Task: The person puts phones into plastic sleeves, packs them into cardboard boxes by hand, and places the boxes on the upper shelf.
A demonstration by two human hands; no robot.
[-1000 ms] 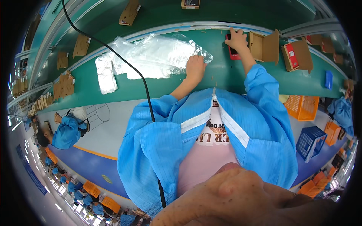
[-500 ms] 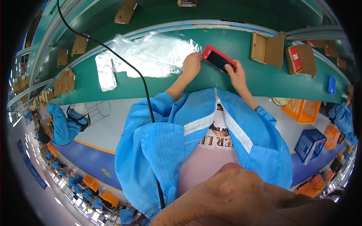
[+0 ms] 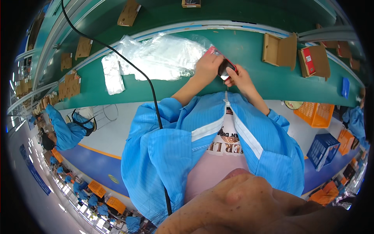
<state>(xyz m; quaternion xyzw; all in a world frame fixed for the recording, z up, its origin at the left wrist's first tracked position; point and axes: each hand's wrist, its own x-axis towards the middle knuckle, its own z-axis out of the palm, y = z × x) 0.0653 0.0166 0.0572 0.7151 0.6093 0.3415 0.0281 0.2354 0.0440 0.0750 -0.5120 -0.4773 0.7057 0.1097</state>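
Observation:
A flat, red-edged block with a dark face (image 3: 224, 66), whose exact kind I cannot make out, is held between both hands above the green bench. My left hand (image 3: 207, 67) wraps over its far end, fingers curled. Around the near end, my right hand (image 3: 241, 79) closes with the thumb on top. The red far end looks paler, and clear film appears to lie over it. Just left of my left hand spreads a pile of clear plastic bags (image 3: 159, 58). A folded stack of clear bags (image 3: 112, 74) lies at the pile's left.
An open cardboard box (image 3: 270, 49) stands right of my hands. Beside it is another box holding a red item (image 3: 307, 61). A black cable (image 3: 150, 87) hangs across the left side. Orange (image 3: 315, 115) and blue crates (image 3: 322, 150) stand right; a co-worker in blue (image 3: 66, 128) sits left.
My left hand has moved right and closed over the block's red end. The block has shifted slightly, its far end now partly covered. My right hand has moved a little down and left.

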